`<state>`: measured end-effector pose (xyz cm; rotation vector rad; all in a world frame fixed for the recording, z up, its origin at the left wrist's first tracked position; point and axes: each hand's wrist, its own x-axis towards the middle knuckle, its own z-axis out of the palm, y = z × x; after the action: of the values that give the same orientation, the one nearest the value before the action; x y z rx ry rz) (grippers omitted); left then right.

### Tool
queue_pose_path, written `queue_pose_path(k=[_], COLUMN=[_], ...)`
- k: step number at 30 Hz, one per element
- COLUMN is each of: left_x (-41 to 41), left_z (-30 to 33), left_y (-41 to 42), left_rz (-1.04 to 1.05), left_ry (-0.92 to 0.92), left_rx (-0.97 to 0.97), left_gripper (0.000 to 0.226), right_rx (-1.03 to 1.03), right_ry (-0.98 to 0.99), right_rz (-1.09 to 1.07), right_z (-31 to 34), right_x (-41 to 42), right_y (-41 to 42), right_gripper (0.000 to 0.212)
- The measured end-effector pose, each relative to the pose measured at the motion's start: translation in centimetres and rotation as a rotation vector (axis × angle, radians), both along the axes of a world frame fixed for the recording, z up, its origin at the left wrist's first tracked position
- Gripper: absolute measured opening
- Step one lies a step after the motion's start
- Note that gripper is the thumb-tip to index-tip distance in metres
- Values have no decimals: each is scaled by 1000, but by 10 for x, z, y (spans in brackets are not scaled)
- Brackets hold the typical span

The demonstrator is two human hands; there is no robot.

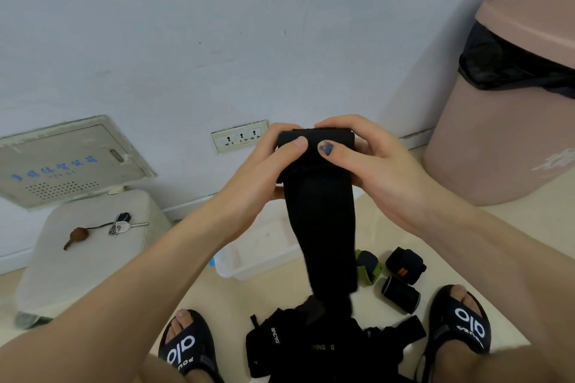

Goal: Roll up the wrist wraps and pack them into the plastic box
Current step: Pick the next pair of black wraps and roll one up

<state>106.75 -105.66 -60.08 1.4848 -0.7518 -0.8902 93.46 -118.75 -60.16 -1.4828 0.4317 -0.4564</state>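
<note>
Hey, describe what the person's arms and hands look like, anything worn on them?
Both forearms are bare, with no sleeves, watch, gloves or rings visible. The left hand shows plain, unpainted nails. The right hand has a dark blue-grey patch on its thumbnail, like chipped polish or a bruise.

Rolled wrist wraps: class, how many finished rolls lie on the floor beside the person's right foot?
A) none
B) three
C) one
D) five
B: three rolled wrist wraps lie together on the floor, one with green trim, one with an orange tag and one plain black, while the left hand and right hand grip a fourth wrap in mid-roll.
</note>
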Motion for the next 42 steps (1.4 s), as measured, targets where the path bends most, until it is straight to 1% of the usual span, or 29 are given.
queue_pose_path(k=[1,2,4,5,8,10,14,16,17,20,23,27,29,32,35,37,40,42], left_x=[1,1,4,5,7,6,1,-1,-2,-6,-8,-6,-3,2,3,3,3,3], left_z=[-1,-1,-1,-1,2,0,1,3,2,-3,-9,-7,-3,4,6,5,4,3], left_y=[0,0,0,0,2,2,2,1,1,0,-2,-1,2,7,8,8,8,8], left_rz=[-1,-2,12,25,73,89,76,73,83,157,189,165,119,11,-25,-19,-18,-26], left_ry=[-1,19,129,206,408,423,229,155,125,22,-101,-134,-154,-248,-311,-317,-355,-368], left_rx=[-11,-20,-50,-74,-125,-116,-66,-41,-28,-9,22,32,15,-20,-27,-24,-30,-28], left_gripper=[17,23,41,42,20,22,20,10,10,31,35,25,30,41,36,34,32,32], right_rx=[2,6,19,31,59,68,62,58,55,31,24,46,63,89,100,72,-47,-91], right_ry=[3,7,11,9,0,1,25,31,35,50,60,70,68,66,70,66,58,47], right_rz=[-9,-24,-56,-68,-94,-101,-104,-115,-121,-134,-146,-133,-113,-73,-45,-21,-21,-38], right_z=[0,1,2,3,5,4,4,3,3,0,-2,-1,1,3,3,1,-3,-5], right_x=[0,0,0,0,0,0,1,1,2,3,5,4,4,3,3,2,2,2], right_y=[0,-1,-4,-6,-8,-7,-5,-4,-4,1,5,4,3,2,2,2,5,5], right_gripper=[20,19,16,16,14,15,17,16,16,15,14,15,15,17,18,21,28,27])
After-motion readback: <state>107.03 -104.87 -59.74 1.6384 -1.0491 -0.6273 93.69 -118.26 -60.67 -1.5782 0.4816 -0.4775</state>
